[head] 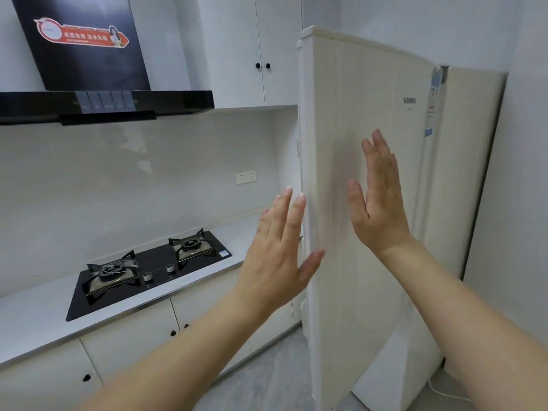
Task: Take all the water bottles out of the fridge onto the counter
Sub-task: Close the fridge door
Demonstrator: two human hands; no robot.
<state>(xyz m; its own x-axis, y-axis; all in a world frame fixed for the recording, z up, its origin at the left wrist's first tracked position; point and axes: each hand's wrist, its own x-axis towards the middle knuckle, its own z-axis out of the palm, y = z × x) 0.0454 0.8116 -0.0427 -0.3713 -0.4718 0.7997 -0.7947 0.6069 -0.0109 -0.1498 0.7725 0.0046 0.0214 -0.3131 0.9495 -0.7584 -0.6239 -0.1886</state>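
The cream fridge door (355, 108) stands swung partly out from the fridge body (471, 161), its outer face toward me. My left hand (281, 250) is at the door's free edge with fingers spread and empty. My right hand (378, 200) is flat and open just in front of the door's face; whether it touches the door is unclear. The fridge's inside is hidden behind the door, and no water bottles are in view. The grey counter (35, 318) runs along the left wall.
A black two-burner gas hob (160, 271) is set into the counter, under a black range hood (89, 105). White cabinets hang above (261, 54) and stand below (136, 345). A wall socket (246, 177) is near the fridge. Grey floor (267, 378) lies below.
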